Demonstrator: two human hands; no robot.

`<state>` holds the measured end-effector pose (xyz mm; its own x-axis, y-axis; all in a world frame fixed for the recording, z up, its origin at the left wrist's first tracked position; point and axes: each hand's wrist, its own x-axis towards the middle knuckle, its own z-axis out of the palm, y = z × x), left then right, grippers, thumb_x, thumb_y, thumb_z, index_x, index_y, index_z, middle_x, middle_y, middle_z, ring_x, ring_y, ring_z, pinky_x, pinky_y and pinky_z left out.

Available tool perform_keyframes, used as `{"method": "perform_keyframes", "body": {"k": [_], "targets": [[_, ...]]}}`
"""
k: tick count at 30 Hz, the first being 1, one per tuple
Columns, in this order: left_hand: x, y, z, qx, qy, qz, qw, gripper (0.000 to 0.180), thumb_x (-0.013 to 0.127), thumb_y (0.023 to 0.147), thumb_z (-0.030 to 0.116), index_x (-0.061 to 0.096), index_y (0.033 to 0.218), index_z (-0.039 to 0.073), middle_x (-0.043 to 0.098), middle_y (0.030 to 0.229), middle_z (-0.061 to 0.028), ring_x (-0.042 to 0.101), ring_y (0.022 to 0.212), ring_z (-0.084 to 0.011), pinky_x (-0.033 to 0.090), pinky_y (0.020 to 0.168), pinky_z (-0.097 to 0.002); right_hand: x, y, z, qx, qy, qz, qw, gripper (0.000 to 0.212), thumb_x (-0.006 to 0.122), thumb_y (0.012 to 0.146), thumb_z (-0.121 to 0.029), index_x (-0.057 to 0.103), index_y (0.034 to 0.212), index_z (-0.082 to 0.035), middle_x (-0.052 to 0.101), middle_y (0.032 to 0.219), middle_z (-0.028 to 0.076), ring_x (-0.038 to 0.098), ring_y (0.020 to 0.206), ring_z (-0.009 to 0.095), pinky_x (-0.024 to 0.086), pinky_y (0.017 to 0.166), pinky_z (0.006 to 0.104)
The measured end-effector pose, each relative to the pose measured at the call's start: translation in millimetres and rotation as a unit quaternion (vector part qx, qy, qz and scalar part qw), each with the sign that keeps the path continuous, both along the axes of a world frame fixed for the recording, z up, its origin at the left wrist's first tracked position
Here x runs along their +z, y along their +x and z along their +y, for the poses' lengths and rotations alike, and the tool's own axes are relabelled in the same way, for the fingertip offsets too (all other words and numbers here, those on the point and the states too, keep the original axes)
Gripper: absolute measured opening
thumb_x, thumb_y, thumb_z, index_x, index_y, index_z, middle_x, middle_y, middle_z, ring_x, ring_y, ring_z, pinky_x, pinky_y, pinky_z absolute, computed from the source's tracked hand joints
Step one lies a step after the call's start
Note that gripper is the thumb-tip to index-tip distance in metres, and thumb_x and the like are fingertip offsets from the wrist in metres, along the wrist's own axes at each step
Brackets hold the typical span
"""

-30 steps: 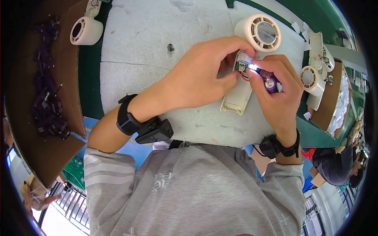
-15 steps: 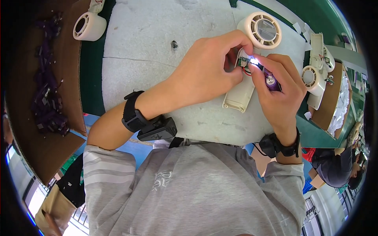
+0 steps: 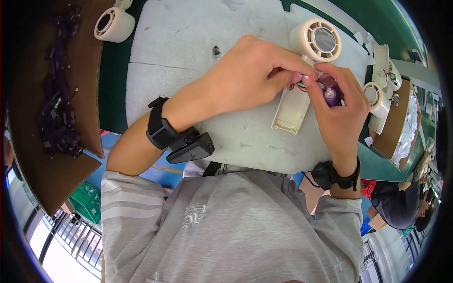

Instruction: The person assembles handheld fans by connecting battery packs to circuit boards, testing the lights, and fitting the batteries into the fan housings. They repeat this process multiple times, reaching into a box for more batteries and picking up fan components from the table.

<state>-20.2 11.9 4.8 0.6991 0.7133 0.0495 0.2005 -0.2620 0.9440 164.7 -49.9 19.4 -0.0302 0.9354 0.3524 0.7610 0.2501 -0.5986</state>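
My left hand (image 3: 252, 78) is closed in a pinch over the small circuit board, which its fingers now cover; a reddish-white glow shows at the fingertips. Thin red wires (image 3: 301, 87) come out just below. My right hand (image 3: 340, 111) curls around a purple cylindrical battery (image 3: 331, 94), its thumb and index fingertip meeting the left fingertips. Beneath both hands lies an open cream handle shell (image 3: 289, 113) of a small handheld fan. The round cream fan head (image 3: 322, 40) with its slotted rim sits just beyond the fingers.
A white foam sheet (image 3: 174, 89) covers the green table. Left stands a cardboard box (image 3: 87, 101) of purple batteries (image 3: 59, 113), with another cream fan head (image 3: 114, 25) beside it. Right are more fan parts (image 3: 377, 101) and a box of white pieces (image 3: 406, 127). A person (image 3: 401, 200) sits far right.
My left fingers have closed over the circuit board, hiding it, and the bright white light has dimmed to a reddish glow. My right hand still grips the battery.
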Motion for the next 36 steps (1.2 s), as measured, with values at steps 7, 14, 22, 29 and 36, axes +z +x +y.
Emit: {"method": "perform_keyframes", "body": {"k": [7, 14, 22, 29, 36], "targets": [[0, -2, 4, -0.041, 0.053, -0.009, 0.998, 0.035, 0.060, 0.078, -0.006, 0.070, 0.108, 0.009, 0.065, 0.107, -0.0113, 0.064, 0.088, -0.0221, 0.051, 0.076, -0.0290, 17, 8, 3, -0.003, -0.247, 0.095, 0.964, 0.020, 0.074, 0.078, -0.009, 0.063, 0.095, -0.003, 0.062, 0.080, 0.003, 0.056, 0.064, 0.010, 0.044, 0.056, 0.0234], [5, -4, 1, -0.025, 0.019, 0.007, 0.999, 0.036, 0.059, 0.077, -0.006, 0.070, 0.108, 0.008, 0.063, 0.108, -0.0069, 0.063, 0.089, -0.0171, 0.050, 0.076, -0.0266, 28, 33, 1, 0.080, -0.358, 0.320, 0.873, 0.027, 0.068, 0.083, -0.007, 0.060, 0.108, -0.001, 0.062, 0.103, 0.005, 0.057, 0.067, 0.008, 0.040, 0.050, 0.0202], [3, -9, 10, 0.083, -0.030, 0.006, 0.996, 0.032, 0.058, 0.077, -0.007, 0.070, 0.105, 0.005, 0.063, 0.104, -0.0043, 0.060, 0.087, -0.0116, 0.050, 0.075, -0.0242, 29, 37, 14, -0.042, -0.306, 0.122, 0.943, 0.033, 0.068, 0.082, -0.001, 0.062, 0.115, -0.001, 0.062, 0.113, 0.009, 0.064, 0.074, 0.013, 0.046, 0.052, 0.0238], [-3, -6, 4, 0.117, 0.038, -0.054, 0.991, 0.027, 0.063, 0.072, 0.001, 0.072, 0.096, 0.008, 0.064, 0.083, -0.0096, 0.058, 0.066, -0.0195, 0.050, 0.063, -0.0304, 17, 37, 0, 0.071, -0.059, -0.100, 0.991, 0.018, 0.073, 0.077, 0.001, 0.069, 0.094, 0.002, 0.068, 0.101, 0.011, 0.066, 0.075, 0.020, 0.051, 0.057, 0.0289], [2, 1, -3, 0.143, 0.014, -0.034, 0.989, 0.027, 0.061, 0.072, -0.001, 0.071, 0.096, 0.005, 0.063, 0.090, -0.0101, 0.059, 0.068, -0.0198, 0.050, 0.064, -0.0305, 25, 30, 0, 0.121, -0.035, -0.164, 0.978, 0.012, 0.072, 0.074, 0.001, 0.068, 0.085, 0.004, 0.069, 0.100, 0.015, 0.065, 0.077, 0.028, 0.052, 0.066, 0.0343]]}}
